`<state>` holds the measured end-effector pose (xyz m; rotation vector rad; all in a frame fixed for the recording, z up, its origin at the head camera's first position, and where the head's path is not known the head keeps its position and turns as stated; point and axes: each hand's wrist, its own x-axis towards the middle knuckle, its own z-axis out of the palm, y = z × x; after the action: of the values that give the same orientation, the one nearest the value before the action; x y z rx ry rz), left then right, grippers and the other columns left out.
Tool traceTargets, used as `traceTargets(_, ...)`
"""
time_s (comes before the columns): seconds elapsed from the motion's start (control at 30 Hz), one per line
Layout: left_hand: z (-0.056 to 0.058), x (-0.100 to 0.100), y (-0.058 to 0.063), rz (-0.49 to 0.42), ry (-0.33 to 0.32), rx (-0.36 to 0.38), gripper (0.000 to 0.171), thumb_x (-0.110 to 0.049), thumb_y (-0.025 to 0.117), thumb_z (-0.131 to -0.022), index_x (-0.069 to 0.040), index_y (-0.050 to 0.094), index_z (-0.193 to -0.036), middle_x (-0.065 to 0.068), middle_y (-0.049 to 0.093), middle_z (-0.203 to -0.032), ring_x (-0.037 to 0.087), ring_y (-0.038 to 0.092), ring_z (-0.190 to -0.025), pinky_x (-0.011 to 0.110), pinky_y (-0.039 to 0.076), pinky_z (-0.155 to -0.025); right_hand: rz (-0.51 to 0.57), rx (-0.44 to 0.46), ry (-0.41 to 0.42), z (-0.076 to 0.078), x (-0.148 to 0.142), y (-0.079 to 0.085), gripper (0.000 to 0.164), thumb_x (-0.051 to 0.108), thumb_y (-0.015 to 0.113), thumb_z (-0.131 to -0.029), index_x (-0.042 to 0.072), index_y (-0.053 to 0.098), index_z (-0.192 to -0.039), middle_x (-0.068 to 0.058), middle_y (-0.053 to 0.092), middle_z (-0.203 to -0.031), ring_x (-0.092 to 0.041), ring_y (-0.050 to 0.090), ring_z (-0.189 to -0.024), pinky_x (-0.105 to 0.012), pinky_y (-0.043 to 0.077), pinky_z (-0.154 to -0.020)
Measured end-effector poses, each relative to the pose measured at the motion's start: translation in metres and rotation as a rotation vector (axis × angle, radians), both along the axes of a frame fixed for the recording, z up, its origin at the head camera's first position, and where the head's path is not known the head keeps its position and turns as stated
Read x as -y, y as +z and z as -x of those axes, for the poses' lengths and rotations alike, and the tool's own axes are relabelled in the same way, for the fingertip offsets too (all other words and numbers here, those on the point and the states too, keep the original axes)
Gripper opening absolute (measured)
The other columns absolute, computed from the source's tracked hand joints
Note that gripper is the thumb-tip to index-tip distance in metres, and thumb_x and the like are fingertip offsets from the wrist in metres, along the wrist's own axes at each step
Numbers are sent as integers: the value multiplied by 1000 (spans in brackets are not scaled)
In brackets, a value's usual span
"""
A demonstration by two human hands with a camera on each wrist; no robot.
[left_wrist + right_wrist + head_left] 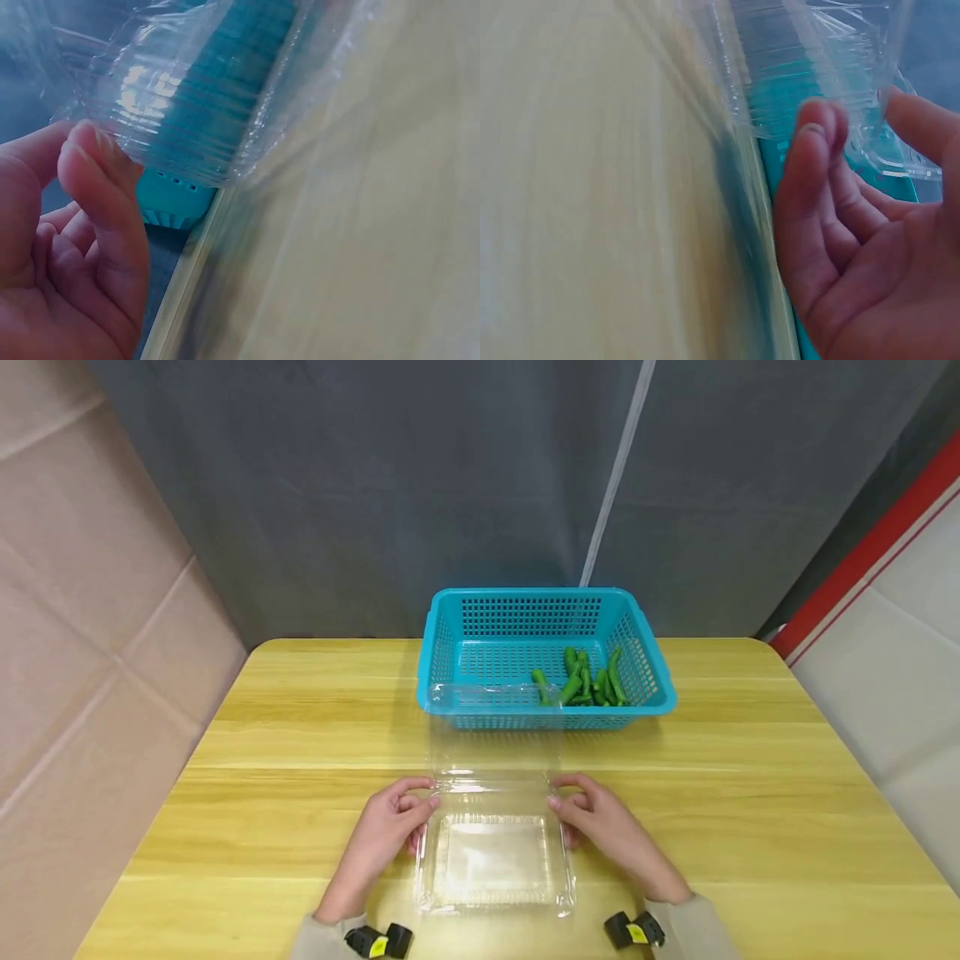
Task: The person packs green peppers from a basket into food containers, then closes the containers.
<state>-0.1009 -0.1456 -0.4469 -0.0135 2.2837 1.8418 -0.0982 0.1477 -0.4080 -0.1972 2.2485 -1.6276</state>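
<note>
A clear plastic clamshell box (495, 903) is held in front of me, its lid (491, 747) folded back and away at the hinge. At the box's left side, close to the hinge, my left hand (381, 828) pinches the edge between thumb and fingers. My right hand (604, 832) grips the opposite side at the same height. Ribbed clear plastic (180, 112) meets the left fingertips in the left wrist view. The right wrist view has the right hand (870, 247) with thumb and fingers at the plastic wall. Nothing lies inside the box.
Beyond the box, a turquoise perforated basket (442, 647) stands at the table's back edge. Several green peppers (613, 677) lie in its right part. The lid overlaps the basket's front in the head view. A grey curtain (375, 502) hangs behind the wooden table (285, 760).
</note>
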Motion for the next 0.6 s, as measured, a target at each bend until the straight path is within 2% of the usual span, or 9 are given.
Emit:
traceTargets(0.2, 1, -2, 1, -11, 11, 1, 37, -29, 67, -79, -16, 57, -112, 9, 53, -60, 15, 47, -41, 28, 44, -37, -28, 40, 27, 5, -9, -21, 36, 28, 57, -88, -1, 51, -109, -9, 55, -65, -28, 55, -59, -36, 50, -56)
traceTargets(0.3, 0, -4, 7, -14, 11, 11, 36, -25, 67, -80, -12, 57, -113, 8, 53, -59, 15, 46, -41, 28, 43, -37, -44, 43, 54, 6, -12, -29, 34, 33, 57, -87, 1, 54, -98, -8, 56, -65, -24, 56, -59, -33, 50, -57)
traceTargets(0.47, -4, -7, 21, -4, 18, 15, 33, -19, 64, -83, -9, 57, -114, 7, 53, -59, 15, 47, -42, 29, 45, -38, -19, 55, 120, 5, -15, -31, 36, 35, 55, -87, -1, 54, -86, -8, 56, -63, -21, 56, -56, -34, 51, -57)
traceTargets(0.6, -3, -7, 16, -14, 31, 1, 33, -22, 64, -83, -13, 57, -114, 8, 53, -60, 15, 47, -42, 30, 44, -38, 15, 101, 139, 3, -13, -30, 38, 36, 58, -85, -2, 54, -82, -7, 55, -62, -18, 55, -55, -35, 52, -56)
